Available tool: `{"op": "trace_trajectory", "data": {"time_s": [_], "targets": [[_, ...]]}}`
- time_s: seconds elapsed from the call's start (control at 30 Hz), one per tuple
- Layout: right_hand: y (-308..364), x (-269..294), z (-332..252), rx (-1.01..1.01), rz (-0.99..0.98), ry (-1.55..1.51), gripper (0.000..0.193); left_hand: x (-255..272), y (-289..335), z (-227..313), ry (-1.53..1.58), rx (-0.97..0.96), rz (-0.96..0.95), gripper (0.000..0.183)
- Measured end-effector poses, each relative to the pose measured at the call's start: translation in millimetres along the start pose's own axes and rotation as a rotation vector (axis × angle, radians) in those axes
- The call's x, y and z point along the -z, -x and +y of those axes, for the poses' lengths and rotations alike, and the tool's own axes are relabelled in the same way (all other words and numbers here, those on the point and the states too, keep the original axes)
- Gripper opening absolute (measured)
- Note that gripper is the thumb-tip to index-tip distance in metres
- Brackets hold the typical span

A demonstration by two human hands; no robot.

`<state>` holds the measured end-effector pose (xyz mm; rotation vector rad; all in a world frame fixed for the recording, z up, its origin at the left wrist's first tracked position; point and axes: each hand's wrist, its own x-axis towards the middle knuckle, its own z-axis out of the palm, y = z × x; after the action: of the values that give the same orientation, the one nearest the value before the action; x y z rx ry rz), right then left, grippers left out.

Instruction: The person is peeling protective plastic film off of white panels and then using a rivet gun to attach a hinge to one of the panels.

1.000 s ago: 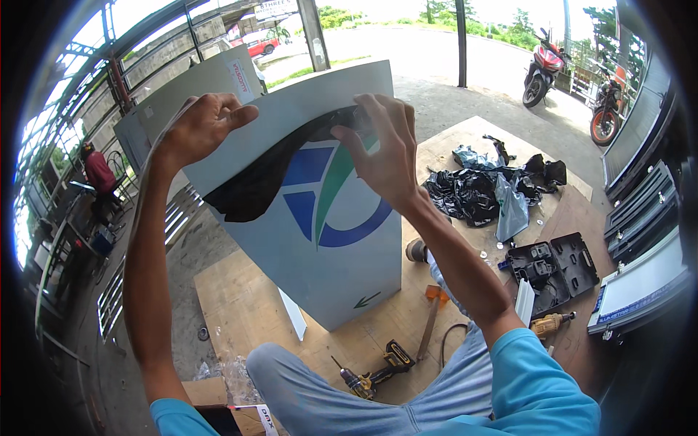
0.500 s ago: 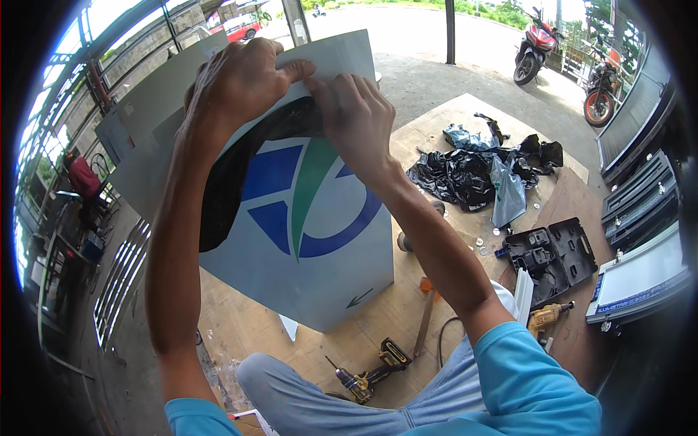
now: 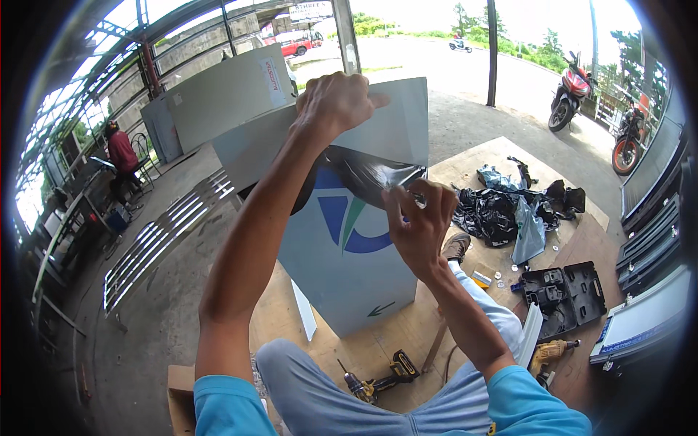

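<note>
2 hands were on a big grey sign panel [image 3: 349,276] standing upright on the plywood floor [image 3: 480,163], blue and green logo facing the person. it looked stiff, light and smooth, best gripped at its top edge. left hand [image 3: 336,103] was clenched over that edge. thin dark protective film [image 3: 363,171], soft and easily torn, hung curled off the face, its corner pinched in the right hand [image 3: 418,225] fingertips.
</note>
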<state>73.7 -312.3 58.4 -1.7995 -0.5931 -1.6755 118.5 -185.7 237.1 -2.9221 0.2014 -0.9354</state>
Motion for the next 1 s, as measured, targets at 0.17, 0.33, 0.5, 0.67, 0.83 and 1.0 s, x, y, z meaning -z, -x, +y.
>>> {"op": "trace_trajectory", "data": {"time_s": [0.17,0.33,0.5,0.67,0.83,1.0], "targets": [[-42.6,-22.0,-33.4,0.063,-0.055,-0.342,0.032,5.3,-18.3,-12.5,0.09,-0.03,-0.205,0.045],[-41.9,-87.3,-54.5,0.226,-0.05,-0.244,0.035,-0.3,-23.0,-14.5,0.145,-0.077,-0.214,0.043],[-59.6,-120.3,-39.8,0.281,0.063,-0.317,0.026,-3.2,-15.8,-11.5,0.146,-0.03,-0.115,0.043],[-49.5,-119.4,-46.8,0.211,0.061,-0.385,0.017,-6.6,-3.1,-10.4,0.033,-0.065,0.025,0.042],[15.8,-86.8,-59.4,-0.039,-0.155,-0.293,0.022,0.4,0.0,-5.9,0.021,-0.088,0.109,0.041],[12.1,-60.7,-53.3,-0.016,-0.213,-0.485,0.021,7.6,12.8,2.2,0.087,-0.047,0.051,0.041]]}}
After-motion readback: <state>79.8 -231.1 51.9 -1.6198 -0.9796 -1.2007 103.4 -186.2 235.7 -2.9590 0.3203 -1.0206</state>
